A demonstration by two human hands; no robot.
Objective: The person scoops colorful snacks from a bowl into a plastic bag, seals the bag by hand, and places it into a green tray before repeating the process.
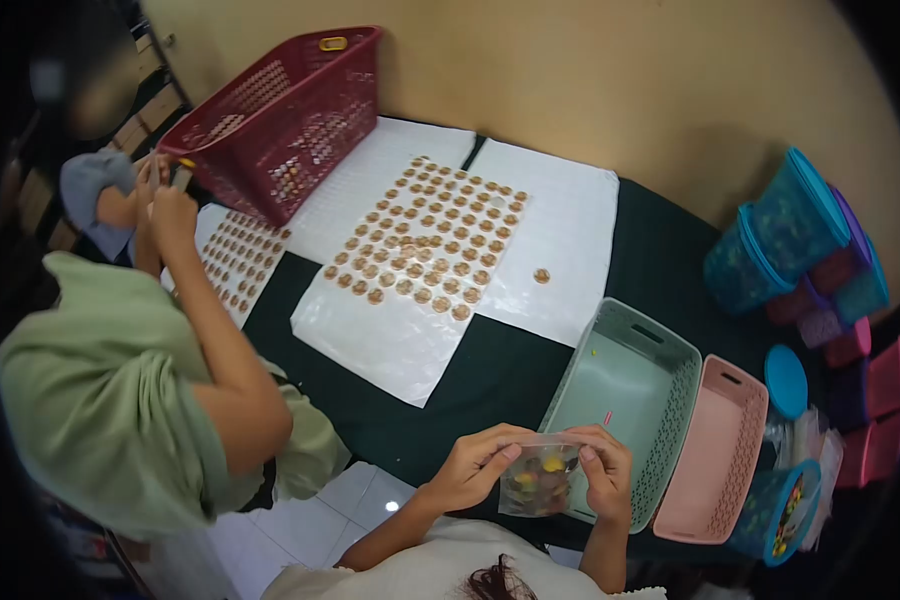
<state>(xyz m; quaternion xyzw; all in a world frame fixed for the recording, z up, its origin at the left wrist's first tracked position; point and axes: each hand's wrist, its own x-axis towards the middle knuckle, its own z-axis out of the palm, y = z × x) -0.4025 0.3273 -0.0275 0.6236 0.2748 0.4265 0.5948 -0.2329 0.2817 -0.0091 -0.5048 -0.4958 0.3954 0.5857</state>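
Observation:
A small clear zip bag hangs upright between my hands, with yellow, brown and dark small pieces inside. The fingers of my left hand pinch its upper left corner. At the upper right corner, my right hand pinches the same top edge, so the bag is held by both. Just beyond the bag lies a green plastic basket, with a small red-pink strip and a tiny yellow-green piece on its floor. Beside it is a pink basket.
White sheets with rows of round stickers lie on the dark green tablecloth. A maroon laundry basket stands at the back left. Blue tubs are stacked right; another tub holds colourful pieces. Another person stands left.

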